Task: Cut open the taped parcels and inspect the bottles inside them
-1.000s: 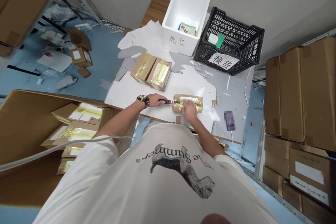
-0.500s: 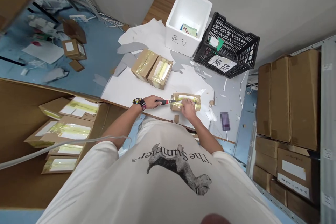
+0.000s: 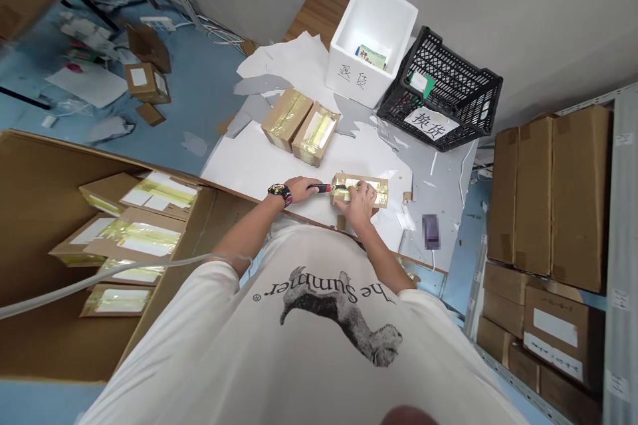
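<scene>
A small taped cardboard box (image 3: pixel 381 194) with a white label lies near the front edge of the white-covered table. My left hand (image 3: pixel 303 190), wearing a colourful watch, is closed around the black and red handle of a utility knife (image 3: pixel 319 188). The knife points right, its front end over the left part of the box's taped top. My right hand (image 3: pixel 361 204) grips the box from the near side, fingers over its top and thumb towards the left. Two more taped boxes, a left one (image 3: pixel 287 121) and a right one (image 3: pixel 316 134), stand side by side behind.
At the back are a white foam bin (image 3: pixel 343 80) and a black plastic crate (image 3: pixel 451 89). A blurred phone-like object (image 3: pixel 431 232) lies on the right. A large carton (image 3: pixel 30 212) at left holds several taped boxes. Shelved cartons (image 3: pixel 533 192) stand at right.
The view has shifted a little. My right hand's fingers are spread wider over the box, and the knife sits at a slightly different angle, its blade showing less far along the top.
</scene>
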`<state>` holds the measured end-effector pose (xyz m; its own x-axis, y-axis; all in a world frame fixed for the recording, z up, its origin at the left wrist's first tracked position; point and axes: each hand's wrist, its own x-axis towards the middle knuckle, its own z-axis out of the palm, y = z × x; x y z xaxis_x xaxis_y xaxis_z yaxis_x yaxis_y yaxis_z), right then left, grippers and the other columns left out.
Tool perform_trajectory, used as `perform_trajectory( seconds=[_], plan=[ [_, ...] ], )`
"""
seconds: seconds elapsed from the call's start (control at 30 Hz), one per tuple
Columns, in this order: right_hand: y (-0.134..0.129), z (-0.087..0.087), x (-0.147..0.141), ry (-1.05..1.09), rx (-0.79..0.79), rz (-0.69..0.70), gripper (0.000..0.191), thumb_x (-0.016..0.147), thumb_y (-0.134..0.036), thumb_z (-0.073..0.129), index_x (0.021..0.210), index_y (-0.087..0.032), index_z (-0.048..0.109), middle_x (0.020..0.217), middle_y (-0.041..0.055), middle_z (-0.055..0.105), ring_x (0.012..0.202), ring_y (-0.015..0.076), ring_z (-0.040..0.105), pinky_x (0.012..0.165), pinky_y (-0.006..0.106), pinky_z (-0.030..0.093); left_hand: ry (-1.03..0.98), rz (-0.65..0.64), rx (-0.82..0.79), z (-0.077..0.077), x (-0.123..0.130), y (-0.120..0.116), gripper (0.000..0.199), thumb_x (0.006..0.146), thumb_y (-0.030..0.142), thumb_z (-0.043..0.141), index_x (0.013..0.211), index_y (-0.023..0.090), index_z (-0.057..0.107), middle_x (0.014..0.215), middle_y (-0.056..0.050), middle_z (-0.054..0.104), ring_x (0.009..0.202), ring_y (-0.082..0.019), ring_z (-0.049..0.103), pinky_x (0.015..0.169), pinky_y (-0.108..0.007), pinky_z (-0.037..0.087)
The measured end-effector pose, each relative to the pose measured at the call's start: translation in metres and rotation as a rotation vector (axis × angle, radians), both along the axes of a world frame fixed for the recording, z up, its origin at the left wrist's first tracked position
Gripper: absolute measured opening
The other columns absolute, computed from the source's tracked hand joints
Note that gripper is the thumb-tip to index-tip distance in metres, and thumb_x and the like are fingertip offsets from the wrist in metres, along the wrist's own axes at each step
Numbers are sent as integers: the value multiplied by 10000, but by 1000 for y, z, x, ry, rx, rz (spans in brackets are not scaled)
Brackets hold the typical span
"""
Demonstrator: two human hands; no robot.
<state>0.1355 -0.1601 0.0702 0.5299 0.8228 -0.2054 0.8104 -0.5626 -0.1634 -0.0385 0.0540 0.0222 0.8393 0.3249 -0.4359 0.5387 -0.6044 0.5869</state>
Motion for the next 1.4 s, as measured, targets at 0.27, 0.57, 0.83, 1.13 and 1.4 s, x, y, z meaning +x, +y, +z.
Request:
perform_trajectory(
  seconds=[0.27, 0.57, 0.83, 1.13, 1.4],
  plan=[
    [-10, -18, 11, 85, 5, 51, 437, 971, -440, 847, 1301, -207, 682, 1447, 177, 616, 1372, 377, 526, 1263, 525, 367, -40, 52, -46, -11, 6, -12, 522, 1050, 513, 575, 1479, 365, 832, 1258, -59, 884, 1111, -325, 792, 920, -374, 557],
    [-29, -32, 29, 103, 69, 143, 515, 1023, -440, 781, 1473, -221, 656, 1539, 199, 595, 1609, 402, 434, 1382, 612, 275, -126, 87, -164, -8, -12, -27, 503, 1044, 519, 592, 1419, 319, 861, 1188, -73, 883, 1043, -311, 793, 895, -363, 554],
    [-23, -46, 18, 95, 111, 82, 601, 1040, -501, 792, 1520, -174, 634, 1579, 242, 605, 1613, 401, 470, 1416, 629, 262, -235, 344, -599, -16, -61, -46, 657, 1016, 698, 643, 1422, 226, 852, 725, -30, 735, 646, -233, 668, 673, -344, 552],
    [-27, -41, 68, 156, 386, 184, 418, 1189, -407, 528, 1512, -274, 757, 1626, 142, 671, 1618, 361, 506, 1383, 582, 391, -326, 767, -564, -10, -86, -52, 969, 1021, 874, 612, 1660, 152, 708, 976, -85, 811, 701, -200, 696, 713, -370, 644],
    [-5, -51, 80, 148, 246, 133, 598, 1155, -416, 546, 1741, -304, 594, 1812, 127, 539, 1696, 423, 401, 1378, 674, 315, -362, 764, -344, -6, -70, -67, 786, 1098, 747, 539, 1617, 196, 749, 1024, -58, 793, 742, -181, 694, 785, -344, 603]
  ],
)
